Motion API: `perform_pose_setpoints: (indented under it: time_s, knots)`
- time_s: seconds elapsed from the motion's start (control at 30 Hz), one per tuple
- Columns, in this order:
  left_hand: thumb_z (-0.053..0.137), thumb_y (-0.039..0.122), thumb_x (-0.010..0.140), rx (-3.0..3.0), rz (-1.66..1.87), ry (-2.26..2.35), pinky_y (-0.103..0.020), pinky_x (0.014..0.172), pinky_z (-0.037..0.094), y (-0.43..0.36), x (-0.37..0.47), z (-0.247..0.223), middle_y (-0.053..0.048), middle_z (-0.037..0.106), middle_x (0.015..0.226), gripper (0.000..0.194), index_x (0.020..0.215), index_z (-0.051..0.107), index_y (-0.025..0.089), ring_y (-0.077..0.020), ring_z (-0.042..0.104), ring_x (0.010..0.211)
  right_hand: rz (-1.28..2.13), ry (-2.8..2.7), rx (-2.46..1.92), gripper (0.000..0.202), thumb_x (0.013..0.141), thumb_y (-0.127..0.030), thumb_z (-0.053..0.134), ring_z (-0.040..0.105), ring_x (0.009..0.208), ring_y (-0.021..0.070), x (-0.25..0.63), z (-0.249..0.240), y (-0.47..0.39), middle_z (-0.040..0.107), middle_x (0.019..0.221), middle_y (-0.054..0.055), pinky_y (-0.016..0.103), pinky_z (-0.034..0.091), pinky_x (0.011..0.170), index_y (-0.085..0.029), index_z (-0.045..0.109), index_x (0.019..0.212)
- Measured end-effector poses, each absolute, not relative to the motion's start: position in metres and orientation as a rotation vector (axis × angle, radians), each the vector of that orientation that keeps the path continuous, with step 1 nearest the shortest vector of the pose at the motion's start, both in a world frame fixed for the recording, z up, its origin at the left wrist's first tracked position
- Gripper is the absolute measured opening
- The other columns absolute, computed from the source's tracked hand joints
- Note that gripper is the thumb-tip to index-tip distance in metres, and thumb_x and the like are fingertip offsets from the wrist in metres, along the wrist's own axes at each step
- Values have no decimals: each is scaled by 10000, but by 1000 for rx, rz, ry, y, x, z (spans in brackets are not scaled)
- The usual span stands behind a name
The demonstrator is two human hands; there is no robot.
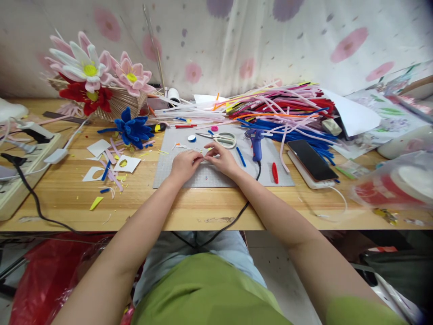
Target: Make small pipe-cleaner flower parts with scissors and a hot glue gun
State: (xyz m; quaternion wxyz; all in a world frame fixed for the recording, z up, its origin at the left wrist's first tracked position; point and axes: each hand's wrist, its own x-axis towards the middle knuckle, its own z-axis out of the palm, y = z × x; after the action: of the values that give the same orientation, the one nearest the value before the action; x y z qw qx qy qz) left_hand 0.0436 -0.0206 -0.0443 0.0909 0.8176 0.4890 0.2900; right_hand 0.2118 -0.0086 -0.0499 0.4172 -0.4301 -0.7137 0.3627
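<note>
Over the grey cutting mat (216,179), my left hand (186,165) and my right hand (220,159) meet at their fingertips. Both are closed in a pinch; whatever sits between the fingers is too small to make out. Just beyond my right hand lie scissors (227,141) with pale handles. A small round blue-and-white disc (191,138) and a pink disc (214,128) rest on the mat. To the right are a short blue pipe cleaner piece (241,156), a blue hot glue gun (256,143) and a red pipe cleaner piece (275,173).
Bundled pipe cleaners (280,106) are heaped at the back. Pipe-cleaner flowers (89,70) fill a basket at left, near a blue flower (130,128). Paper scraps (127,163) lie left of the mat. A phone (311,160) and a power strip (27,180) flank the work area.
</note>
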Motion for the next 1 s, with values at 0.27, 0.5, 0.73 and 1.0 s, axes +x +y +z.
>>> perform_pose_setpoints:
  time_s: [0.27,0.5,0.73,1.0]
  knots:
    - [528,241,800,2283,857,1649,-274,700,413,-21,35,-43,-36,662,824,132,807,651,194,-163,578,778,836,-1692,-1147,261,674,-239,626,597,740,137,234,-39,3,647,759,2,315,446,781,-184,596,927]
    - [541,246,757,2050,959,1789,-259,663,408,-17,23,-46,-24,662,811,116,764,639,185,-139,568,714,1089,-1790,-1345,298,597,-385,726,519,608,104,314,4,-9,603,680,9,263,403,600,-155,620,754]
    - [542,231,721,2000,981,1801,-256,655,408,-18,27,-44,-23,657,780,102,728,630,180,-133,563,689,925,-1966,-1385,221,723,-388,617,507,630,115,302,-7,-8,601,712,14,259,384,605,-173,619,775]
    - [557,248,700,1932,1007,1830,-250,640,408,-18,22,-45,-11,647,726,92,701,624,185,-127,557,658,350,-2405,-1228,108,769,-237,610,496,928,192,208,-42,12,588,934,71,319,362,856,-172,666,834]
